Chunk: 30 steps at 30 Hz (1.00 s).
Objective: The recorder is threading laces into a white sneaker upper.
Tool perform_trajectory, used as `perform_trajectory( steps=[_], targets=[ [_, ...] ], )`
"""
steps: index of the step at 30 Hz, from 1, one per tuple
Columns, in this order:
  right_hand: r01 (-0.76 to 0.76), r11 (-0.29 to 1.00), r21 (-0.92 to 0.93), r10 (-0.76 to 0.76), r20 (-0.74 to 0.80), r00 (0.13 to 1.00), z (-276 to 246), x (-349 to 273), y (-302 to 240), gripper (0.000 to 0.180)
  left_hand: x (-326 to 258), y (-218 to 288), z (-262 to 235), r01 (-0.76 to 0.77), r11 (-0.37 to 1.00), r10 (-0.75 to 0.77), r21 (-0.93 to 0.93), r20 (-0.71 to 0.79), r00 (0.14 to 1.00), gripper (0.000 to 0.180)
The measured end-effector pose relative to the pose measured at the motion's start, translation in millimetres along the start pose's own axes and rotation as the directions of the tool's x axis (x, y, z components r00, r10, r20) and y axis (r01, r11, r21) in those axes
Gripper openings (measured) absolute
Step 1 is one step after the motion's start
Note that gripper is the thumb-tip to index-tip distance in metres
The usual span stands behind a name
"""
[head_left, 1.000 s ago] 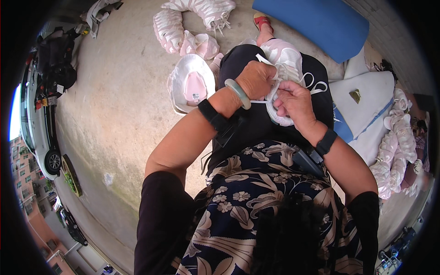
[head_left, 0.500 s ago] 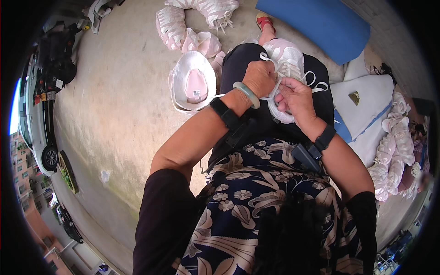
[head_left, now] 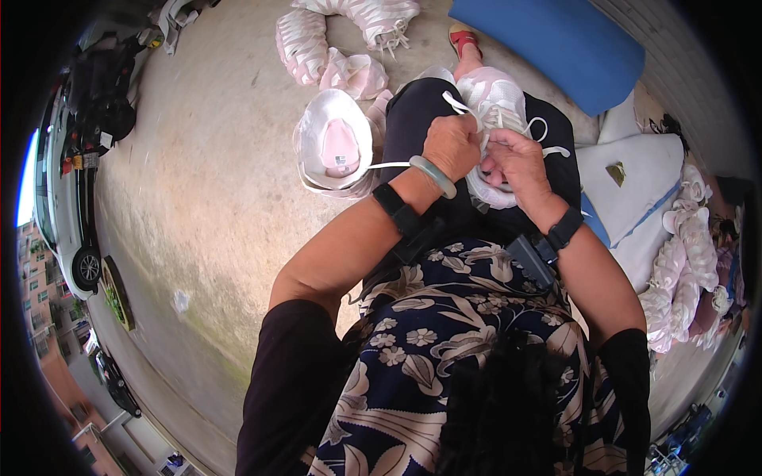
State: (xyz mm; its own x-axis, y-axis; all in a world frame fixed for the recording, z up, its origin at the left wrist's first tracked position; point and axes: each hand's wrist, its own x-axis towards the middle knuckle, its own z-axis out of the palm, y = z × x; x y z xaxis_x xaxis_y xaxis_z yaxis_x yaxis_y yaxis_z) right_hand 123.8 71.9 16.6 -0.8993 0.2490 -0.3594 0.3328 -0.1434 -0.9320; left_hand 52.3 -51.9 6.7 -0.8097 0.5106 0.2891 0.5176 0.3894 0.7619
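From the head view, we rest the shoe (head_left: 496, 119) on our lap, close and steady for lacing. Our left hand (head_left: 451, 147) clamps its upper while our right hand (head_left: 517, 163) pinches the lace (head_left: 548, 136). Left on the ground, a second shoe (head_left: 337, 144) lies sole-opening up, within reach.

A shoe (head_left: 496, 119) is held on the lap, with the left hand (head_left: 451, 145) and right hand (head_left: 516, 161) side by side on it, touching. A second shoe (head_left: 337, 147) is set on the ground (head_left: 198, 198) just left of the knee. More shoe parts (head_left: 333, 40) are piled beyond it. A cushion (head_left: 556, 40) is laid ahead to the right, and a heap of shoes (head_left: 683, 262) is stacked at the far right.
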Motion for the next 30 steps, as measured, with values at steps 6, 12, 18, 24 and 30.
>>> perform_trajectory(
  steps=[6, 12, 18, 24, 30],
  targets=[
    [-0.027, 0.996, -0.091, 0.021, -0.061, 0.998, 13, -6, -1, 0.007, -8, 6, -5, 0.104, 0.995, -0.104, 0.01, 0.049, 0.993, 0.008],
    [0.131, 0.888, -0.441, -0.152, -0.013, 0.988, 5, -9, -4, 0.011, -4, 5, -8, 0.321, 0.937, -0.298, -0.135, 0.161, 0.941, 0.011],
    [0.074, 0.852, -0.518, -0.006, 0.131, 0.991, -78, -64, -21, 0.008, -16, -3, -10, 0.095, 0.994, -0.09, -0.05, 0.103, 0.991, 0.015],
    [-0.084, 0.944, -0.318, 0.101, 0.035, 0.994, -142, -99, 2, 0.007, -20, 19, -16, -0.062, 0.998, 0.062, 0.0, 0.074, 0.995, 0.006],
    [0.396, 0.697, -0.597, -0.398, 0.136, 0.907, -115, -61, -8, 0.015, -14, 53, 3, -0.064, 0.998, 0.063, -0.004, 0.246, 0.967, 0.009]
  ],
)
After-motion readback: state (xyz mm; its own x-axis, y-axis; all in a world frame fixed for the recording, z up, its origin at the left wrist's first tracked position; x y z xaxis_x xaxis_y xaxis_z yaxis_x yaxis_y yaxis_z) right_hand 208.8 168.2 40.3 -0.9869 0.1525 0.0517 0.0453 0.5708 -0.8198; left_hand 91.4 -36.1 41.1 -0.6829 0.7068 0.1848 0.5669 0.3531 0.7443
